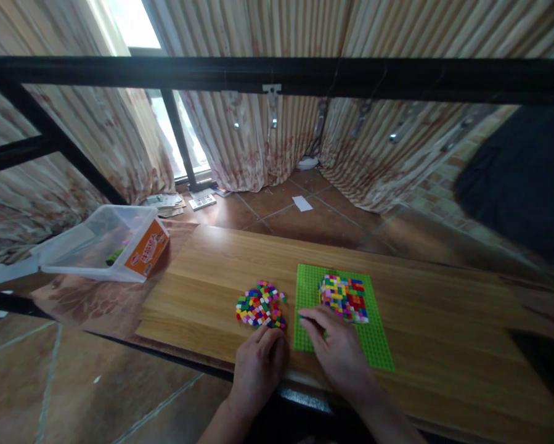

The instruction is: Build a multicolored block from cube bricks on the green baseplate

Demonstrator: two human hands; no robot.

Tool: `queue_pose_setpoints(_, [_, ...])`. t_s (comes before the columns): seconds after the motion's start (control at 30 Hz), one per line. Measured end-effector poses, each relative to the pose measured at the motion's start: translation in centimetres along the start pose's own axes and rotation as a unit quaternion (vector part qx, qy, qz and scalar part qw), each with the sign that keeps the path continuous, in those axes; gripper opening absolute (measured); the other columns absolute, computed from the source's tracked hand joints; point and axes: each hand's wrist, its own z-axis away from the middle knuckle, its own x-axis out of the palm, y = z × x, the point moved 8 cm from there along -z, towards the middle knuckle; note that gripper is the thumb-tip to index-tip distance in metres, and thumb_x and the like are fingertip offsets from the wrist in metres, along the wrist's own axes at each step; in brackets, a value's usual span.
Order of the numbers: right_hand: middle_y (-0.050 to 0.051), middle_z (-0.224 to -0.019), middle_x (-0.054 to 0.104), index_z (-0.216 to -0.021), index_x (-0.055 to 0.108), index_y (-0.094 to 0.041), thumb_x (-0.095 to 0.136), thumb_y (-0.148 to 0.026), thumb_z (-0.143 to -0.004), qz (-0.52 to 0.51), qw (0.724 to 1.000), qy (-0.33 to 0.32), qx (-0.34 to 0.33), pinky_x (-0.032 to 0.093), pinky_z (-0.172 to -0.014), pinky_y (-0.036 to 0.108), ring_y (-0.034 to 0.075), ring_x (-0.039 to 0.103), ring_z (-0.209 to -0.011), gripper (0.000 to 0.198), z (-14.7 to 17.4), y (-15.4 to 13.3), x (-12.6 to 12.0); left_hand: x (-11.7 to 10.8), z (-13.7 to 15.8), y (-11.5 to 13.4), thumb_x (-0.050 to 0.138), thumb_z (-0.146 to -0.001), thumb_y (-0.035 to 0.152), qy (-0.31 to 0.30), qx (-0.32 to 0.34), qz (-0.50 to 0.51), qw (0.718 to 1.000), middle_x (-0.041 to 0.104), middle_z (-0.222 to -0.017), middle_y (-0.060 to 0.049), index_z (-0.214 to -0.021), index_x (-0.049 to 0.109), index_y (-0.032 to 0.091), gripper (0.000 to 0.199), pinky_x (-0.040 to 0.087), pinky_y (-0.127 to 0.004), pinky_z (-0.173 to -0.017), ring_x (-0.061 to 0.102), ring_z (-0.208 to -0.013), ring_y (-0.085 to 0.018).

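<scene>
A green studded baseplate [379,345] lies on the wooden tabletop, bearing a block of multicoloured toy bricks [341,296] with a red patch on its right side. My right hand [336,348] reaches over the plate's left part, thumb and forefinger pinched on what looks like a small dark green brick [301,315]. To the left is a loose pile of small coloured bricks [258,305]. My left hand [259,361] is at the near edge of that pile, its fingers curled closed. Whatever it may hold is hidden.
A clear plastic box [89,268] with an orange label stands left of the wooden board [212,259] on a brown patterned cloth [92,308]. A black bar [240,74] crosses ahead, before curtains [295,31]. Papers [302,203] lie on the tiled floor; a dark object [540,357] sits at right.
</scene>
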Motion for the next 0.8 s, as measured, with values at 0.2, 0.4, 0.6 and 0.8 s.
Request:
queue_pose_setpoints(0.2, [0.003, -0.100, 0.071, -0.097, 0.070, -0.026, 0.051, -0.037, -0.091, 0.000, 0.990, 0.104, 0.095, 0.051, -0.082, 0.032, 0.019, 0.067, -0.091, 0.022, 2.5, 3.4, -6.1, 0.3, 0.1, -0.5, 0.047, -0.092, 0.023, -0.002, 0.001, -0.014, 1.000, 0.065, -0.085, -0.002, -0.091, 0.063, 0.023, 0.016, 0.048, -0.023, -0.069, 0.063, -0.076, -0.014])
queue_pose_setpoints(0.4, [0.005, -0.093, 0.072, -0.092, 0.071, -0.022, 0.052, -0.042, -0.086, 0.050, 0.976, 0.156, 0.146, 0.050, -0.077, 0.035, 0.021, 0.067, -0.081, 0.028, 1.9, 7.6, -9.9, 0.4, 0.0, -0.6, 0.046, -0.093, 0.022, 0.007, 0.018, -0.018, 1.000, 0.066, -0.086, -0.002, -0.092, 0.063, 0.023, 0.017, 0.049, -0.023, -0.069, 0.064, -0.076, -0.014])
queue_pose_setpoints(0.6, [0.005, -0.094, 0.072, -0.090, 0.071, -0.022, 0.048, -0.037, -0.084, 0.078, 0.976, 0.138, 0.151, 0.049, -0.081, 0.036, 0.021, 0.067, -0.085, 0.028, 0.4, 7.8, -9.4, 0.4, -0.2, -0.4, 0.046, -0.093, 0.021, 0.014, 0.030, -0.027, 0.999, 0.066, -0.085, -0.002, -0.092, 0.063, 0.022, 0.018, 0.049, -0.022, -0.066, 0.065, -0.074, -0.014])
queue_pose_setpoints(0.8, [0.004, -0.087, 0.074, -0.093, 0.070, -0.024, 0.050, -0.039, -0.083, 0.069, 0.969, 0.146, 0.184, 0.049, -0.076, 0.036, 0.021, 0.068, -0.077, 0.027, 0.3, 8.6, -9.4, 0.2, -0.1, -0.4, 0.046, -0.093, 0.022, 0.021, 0.038, -0.035, 0.998, 0.067, -0.084, -0.002, -0.092, 0.063, 0.022, 0.018, 0.050, -0.023, -0.065, 0.065, -0.072, -0.014])
